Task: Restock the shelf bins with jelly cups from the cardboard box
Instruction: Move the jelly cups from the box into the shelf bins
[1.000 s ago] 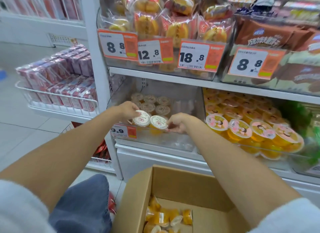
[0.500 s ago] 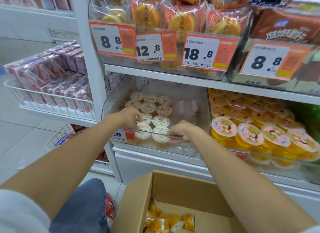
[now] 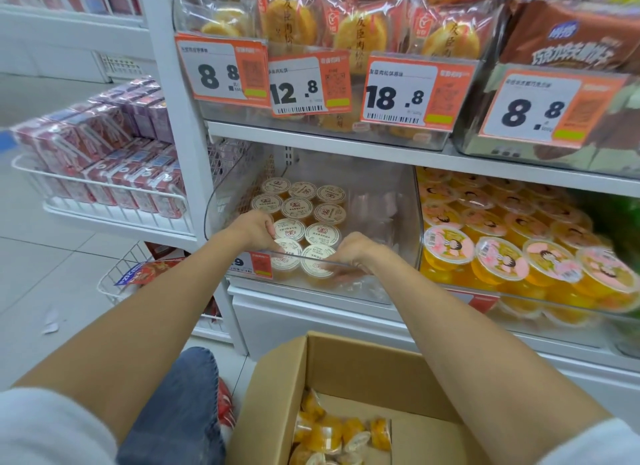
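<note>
Both bare forearms stretched forward above the cardboard box (image 3: 363, 371), into the clear bin (image 3: 388, 215). Left grip (image 3: 256, 229) at the bin's front left, fingers curled, tips against the front-left jelly cup (image 3: 285, 260); pinching or merely touching, cannot tell. Right grip (image 3: 353, 251) bent down over the bin's front wall, knuckles up, fingers curled beside the front-right jelly cup (image 3: 317, 265); hold likewise unclear. Further jelly cups (image 3: 298, 208) in upright rows toward the bin's back left. Bagged jelly cups (image 3: 332, 433) in the box, below the bin.
</note>
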A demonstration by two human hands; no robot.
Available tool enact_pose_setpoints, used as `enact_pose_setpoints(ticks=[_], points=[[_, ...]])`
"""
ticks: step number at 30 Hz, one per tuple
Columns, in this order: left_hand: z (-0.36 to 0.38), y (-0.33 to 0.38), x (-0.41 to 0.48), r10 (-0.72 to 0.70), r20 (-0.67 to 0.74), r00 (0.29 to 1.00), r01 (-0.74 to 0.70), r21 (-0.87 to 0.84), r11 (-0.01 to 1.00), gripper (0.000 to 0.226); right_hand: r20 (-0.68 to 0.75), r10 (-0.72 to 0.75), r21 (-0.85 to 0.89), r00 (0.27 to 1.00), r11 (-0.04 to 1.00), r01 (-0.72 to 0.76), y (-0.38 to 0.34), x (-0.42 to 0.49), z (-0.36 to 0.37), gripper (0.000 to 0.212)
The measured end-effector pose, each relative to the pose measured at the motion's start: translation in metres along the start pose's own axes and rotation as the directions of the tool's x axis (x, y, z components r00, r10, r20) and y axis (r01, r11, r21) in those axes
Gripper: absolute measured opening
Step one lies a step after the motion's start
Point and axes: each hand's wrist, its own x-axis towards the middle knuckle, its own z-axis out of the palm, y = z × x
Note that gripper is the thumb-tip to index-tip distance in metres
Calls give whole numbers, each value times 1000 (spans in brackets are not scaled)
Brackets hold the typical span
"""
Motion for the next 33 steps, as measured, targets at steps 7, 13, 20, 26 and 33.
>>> enact_pose_setpoints(ticks=[7, 13, 20, 26, 33], points=[[8, 13, -33, 138, -246, 959, -160, -72, 984, 16, -303, -143, -87, 942, 989, 122, 3, -4, 4, 28], [39, 36, -100, 311, -376, 873, -339, -7, 941, 12, -590, -605, -282, 534, 775, 566, 26, -56, 26, 6], [144, 25, -127, 145, 95, 985, -127, -167, 978, 21, -413, -477, -216, 776, 879, 425, 153, -72, 85, 3], [241, 2, -112, -6, 275, 962, -46, 182, 982, 17, -117, -73, -125, 990, 990, 58, 277, -57, 125, 25], [332, -32, -102, -173, 602, 779, -33, 315, 948, 41, 134, 40, -222, 990, 975, -10, 337, -28, 181, 50]])
